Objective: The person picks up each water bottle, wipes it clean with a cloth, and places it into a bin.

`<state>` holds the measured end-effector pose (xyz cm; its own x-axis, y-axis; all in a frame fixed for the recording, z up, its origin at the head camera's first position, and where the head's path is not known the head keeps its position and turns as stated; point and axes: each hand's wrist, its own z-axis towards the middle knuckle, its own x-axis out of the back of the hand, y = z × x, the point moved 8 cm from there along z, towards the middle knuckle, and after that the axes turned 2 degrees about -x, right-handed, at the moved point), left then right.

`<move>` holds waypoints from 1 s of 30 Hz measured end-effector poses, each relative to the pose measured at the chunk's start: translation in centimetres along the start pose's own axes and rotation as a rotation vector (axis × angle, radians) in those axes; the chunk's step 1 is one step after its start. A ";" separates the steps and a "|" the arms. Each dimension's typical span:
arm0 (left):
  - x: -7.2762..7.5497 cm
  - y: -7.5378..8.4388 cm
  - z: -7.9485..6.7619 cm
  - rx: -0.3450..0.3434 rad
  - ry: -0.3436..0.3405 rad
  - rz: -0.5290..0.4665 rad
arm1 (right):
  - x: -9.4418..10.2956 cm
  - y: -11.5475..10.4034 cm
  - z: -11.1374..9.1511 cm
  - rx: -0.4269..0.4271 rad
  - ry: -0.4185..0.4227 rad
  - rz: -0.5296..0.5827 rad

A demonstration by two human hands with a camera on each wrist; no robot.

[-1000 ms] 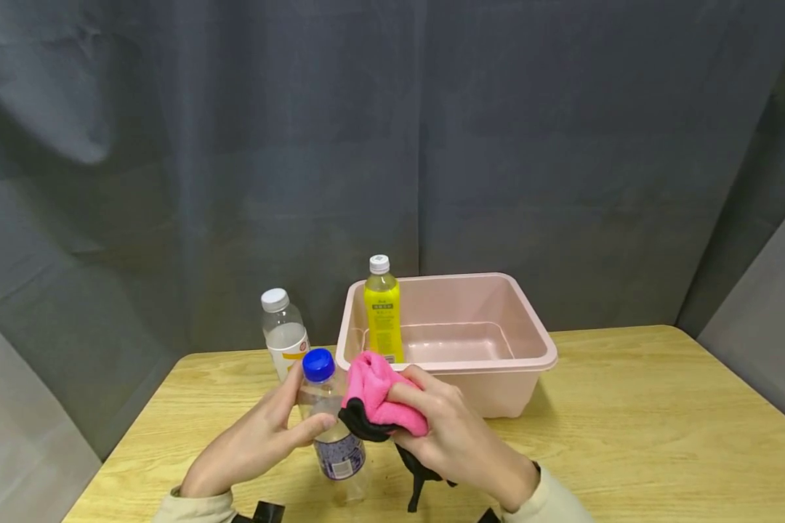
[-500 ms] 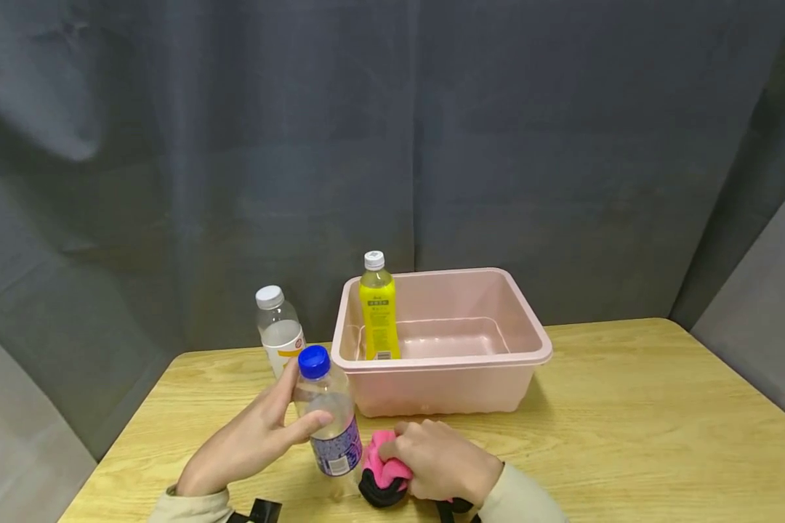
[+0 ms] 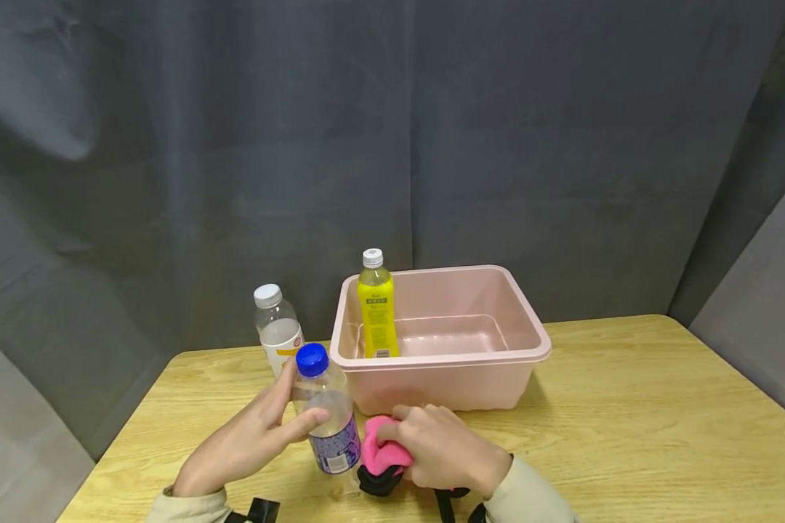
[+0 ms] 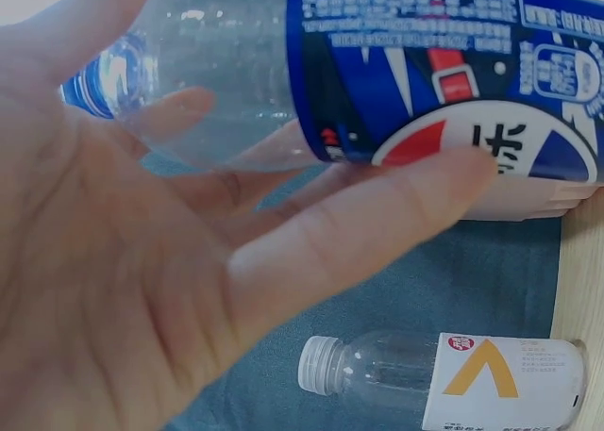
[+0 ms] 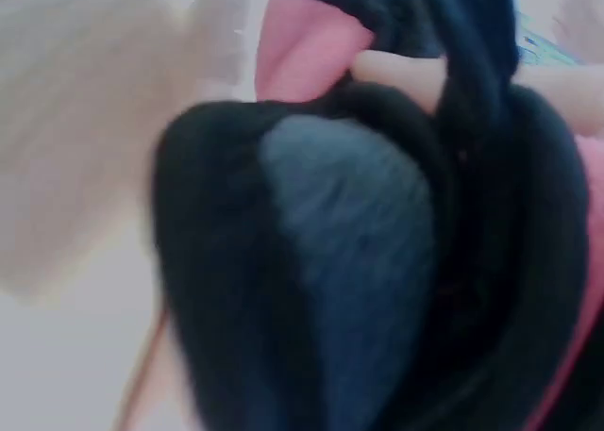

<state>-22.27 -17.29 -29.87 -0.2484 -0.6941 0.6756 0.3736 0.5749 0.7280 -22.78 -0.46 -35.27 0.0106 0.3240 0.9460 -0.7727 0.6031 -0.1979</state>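
Note:
In the head view, my left hand [image 3: 251, 436] holds a clear plastic bottle [image 3: 335, 443] with a blue cap and purple-blue label, thumb in front and fingers behind. The left wrist view shows its blue label [image 4: 406, 73] close up. To the right of the bottle, low over the table, my right hand [image 3: 441, 447] grips a bunched pink cloth item [image 3: 382, 443] with black trim and a black strap. Its black and grey fabric [image 5: 349, 252] fills much of the blurred right wrist view. What kind of cloth item it is, I cannot tell.
A pale pink plastic basin [image 3: 438, 381] stands behind my hands. At its left side is a yellow-labelled bottle [image 3: 378, 312] with a white cap. Left of the basin stands another white-capped bottle [image 3: 278, 330], partly hidden by my left hand. A grey curtain [image 3: 497, 131] hangs behind the wooden table [image 3: 628, 421].
My right hand has brought the pink cloth item down from in front of the basin toward the table, beside the bottle. My left hand has stayed nearly in place on the bottle.

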 end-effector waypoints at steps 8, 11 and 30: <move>0.1 0.3 0.1 -0.052 0.008 0.006 | 5.6 -1.3 -0.7 0.098 0.405 0.169; 0.1 0.3 0.1 -0.058 0.005 -0.009 | 7.3 -1.7 -1.1 0.155 0.584 0.239; -0.1 0.4 0.1 -0.128 -0.001 -0.011 | 7.8 -2.5 -1.4 0.223 0.671 0.329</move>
<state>-22.21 -16.95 -29.59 -0.2543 -0.6993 0.6681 0.4816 0.5075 0.7145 -19.88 1.56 -27.78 0.0850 0.8754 0.4759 -0.9113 0.2614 -0.3180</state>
